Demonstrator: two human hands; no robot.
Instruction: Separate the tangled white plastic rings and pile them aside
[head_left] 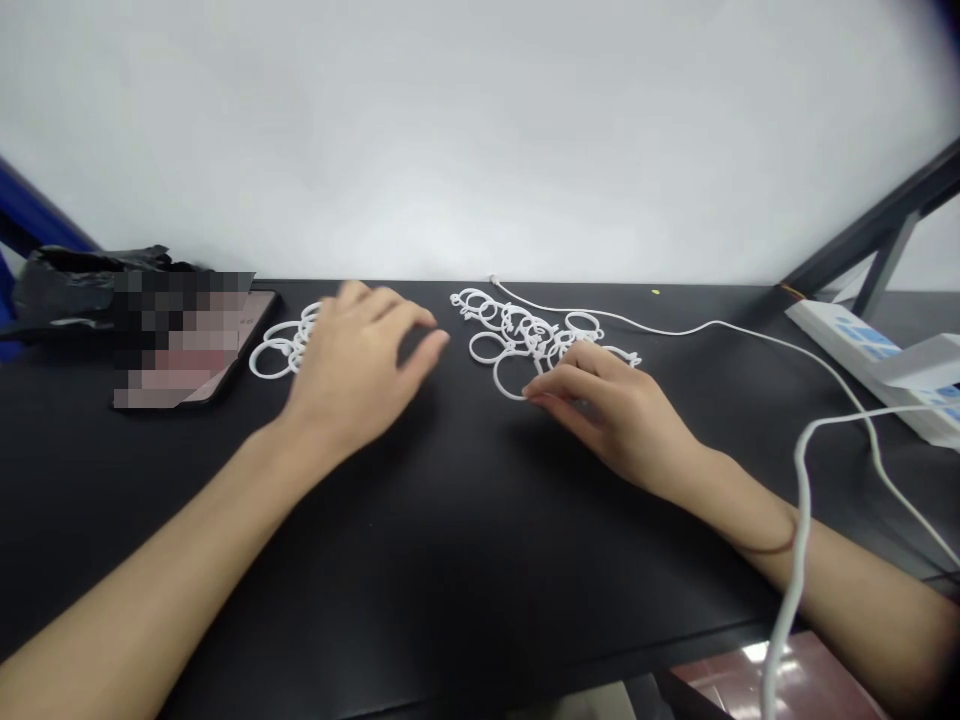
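White curtain rings with small eyelets lie in two heaps on the black table. My left hand point(356, 355) hovers by the smaller left heap point(271, 360) and partly covers it; its thumb and fingers are apart with nothing between them. At the near edge of the larger heap point(525, 325), my right hand point(615, 410) pinches a white curtain ring point(502, 383) between thumb and fingertips. That ring still lies against others in the heap, and the hand hides some of them.
A phone point(259, 320), partly blurred out, lies at left beside a crumpled black plastic bag point(82, 290). A white cable point(675, 332) runs behind the larger heap towards a white power strip point(847, 345) at right. A thicker white cable point(801, 500) hangs across my right forearm.
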